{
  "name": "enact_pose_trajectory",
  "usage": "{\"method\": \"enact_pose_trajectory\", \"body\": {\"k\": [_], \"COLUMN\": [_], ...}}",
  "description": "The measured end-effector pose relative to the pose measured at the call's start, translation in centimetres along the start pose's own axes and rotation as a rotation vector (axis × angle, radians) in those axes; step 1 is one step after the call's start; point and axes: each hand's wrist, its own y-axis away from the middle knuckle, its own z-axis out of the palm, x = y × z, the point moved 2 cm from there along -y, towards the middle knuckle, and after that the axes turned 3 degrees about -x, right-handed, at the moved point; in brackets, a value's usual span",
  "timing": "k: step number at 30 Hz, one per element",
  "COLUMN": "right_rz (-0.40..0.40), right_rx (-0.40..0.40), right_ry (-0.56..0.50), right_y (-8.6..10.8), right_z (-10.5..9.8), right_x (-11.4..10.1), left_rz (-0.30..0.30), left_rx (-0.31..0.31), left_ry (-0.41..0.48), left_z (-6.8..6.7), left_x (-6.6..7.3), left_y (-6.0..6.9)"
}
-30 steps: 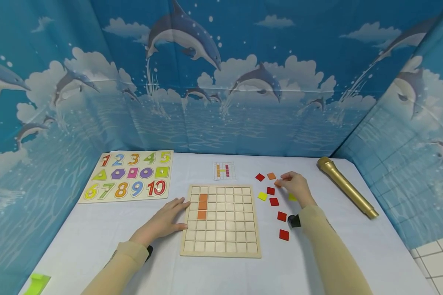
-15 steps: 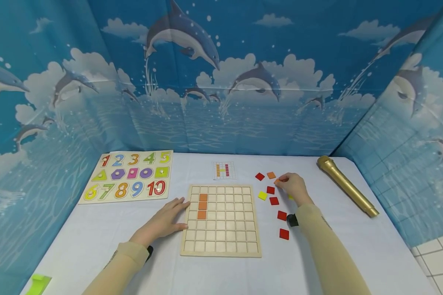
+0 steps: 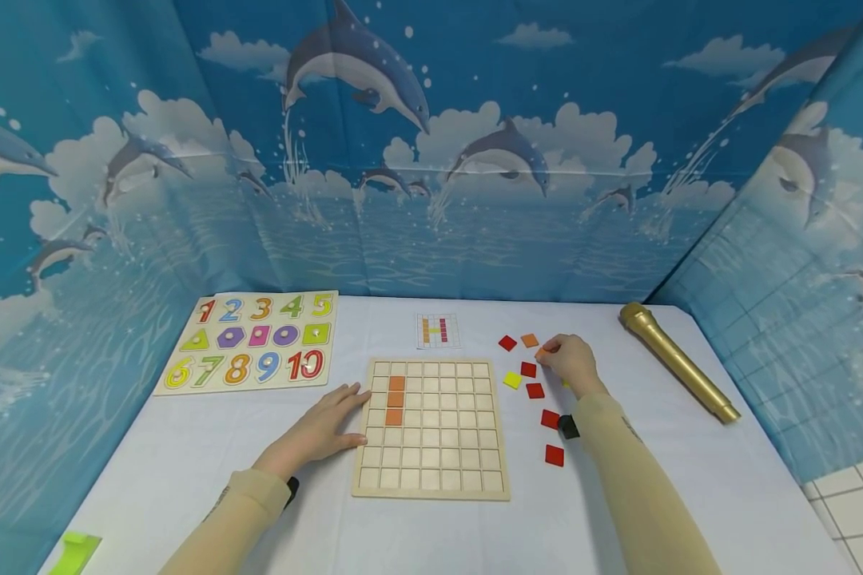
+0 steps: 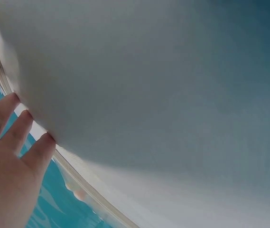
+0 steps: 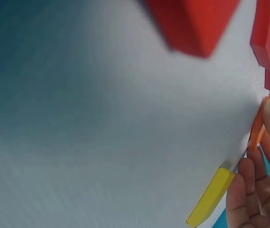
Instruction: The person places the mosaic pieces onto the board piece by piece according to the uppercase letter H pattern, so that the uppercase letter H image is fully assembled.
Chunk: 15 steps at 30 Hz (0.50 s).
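The orange tile (image 3: pixel 542 354) is sitting among the loose tiles right of the grid board, and the right hand (image 3: pixel 575 366) is pinching it between thumb and fingers. Another orange tile (image 3: pixel 530 341) is lying just beyond it; red tiles (image 3: pixel 535 390) and a yellow tile (image 3: pixel 512 380) are lying near. The grid board (image 3: pixel 431 438) is bearing three orange squares (image 3: pixel 395 401) in one column, while the left hand (image 3: pixel 316 430) is touching its left edge, fingers spread wide. Farther out, a pattern card (image 3: pixel 438 331), a number board (image 3: pixel 249 344) and a golden microphone (image 3: pixel 679 363) are resting on the white cloth (image 3: pixel 431 535).
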Motion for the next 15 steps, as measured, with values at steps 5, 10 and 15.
{"method": "enact_pose_trajectory", "body": {"k": [5,10,15], "right_rz": [-0.012,0.021,0.049], "right_rx": [0.013,0.019,0.026], "right_ry": [0.007,-0.001,-0.041], "right_y": [0.02,0.17,0.19], "right_z": [0.04,0.07,-0.13], "right_x": [-0.12,-0.13,0.08], "left_rz": [-0.005,-0.01,0.0], "left_rx": [0.002,-0.002,0.004], "left_ry": [0.004,0.007,0.008], "left_z": [-0.01,0.14,0.2], "left_x": [0.02,-0.05,-0.06], "left_y": [-0.03,-0.05,-0.08]}}
